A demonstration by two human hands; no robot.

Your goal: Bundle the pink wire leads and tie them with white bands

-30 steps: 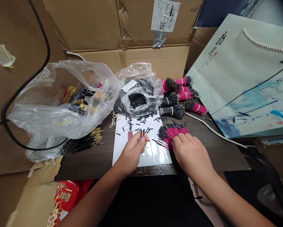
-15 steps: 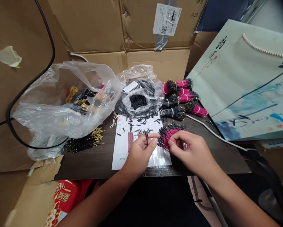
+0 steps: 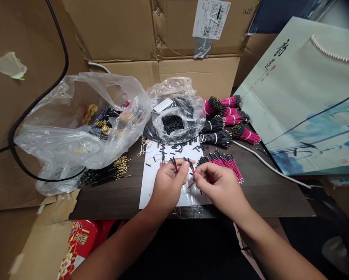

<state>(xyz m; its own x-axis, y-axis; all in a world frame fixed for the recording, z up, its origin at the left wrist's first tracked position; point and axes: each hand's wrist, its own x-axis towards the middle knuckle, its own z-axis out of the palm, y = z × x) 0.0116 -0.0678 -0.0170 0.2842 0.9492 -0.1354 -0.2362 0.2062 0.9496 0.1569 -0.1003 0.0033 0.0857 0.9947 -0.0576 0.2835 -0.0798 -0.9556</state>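
My left hand [image 3: 169,184] is closed round a few short red wires [image 3: 176,167] whose black ends point up past the fingers. Close beside it, my right hand [image 3: 221,182] pinches more red wires [image 3: 191,166], also black-tipped, with their tips near my left thumb and fingertip. Behind the right hand lies a loose pile of red wires [image 3: 232,165] with black sleeves at the far end. Under both hands is a printed white sheet [image 3: 148,190], with several short black sleeves [image 3: 177,148] scattered over its upper part.
An opened plastic bag of black sleeves [image 3: 172,124] stands behind the sheet. Tied wire bundles [image 3: 216,137] lie to its right. At left are loose black gold-tipped wires [image 3: 107,173] and a large clear bag [image 3: 60,144]. A paper bag [image 3: 308,97] and white cable [image 3: 267,165] flank the right.
My right hand has moved left from the pile to my left hand, and red wires now show in its pinch. The left hand still holds its wires. The view has shifted slightly.
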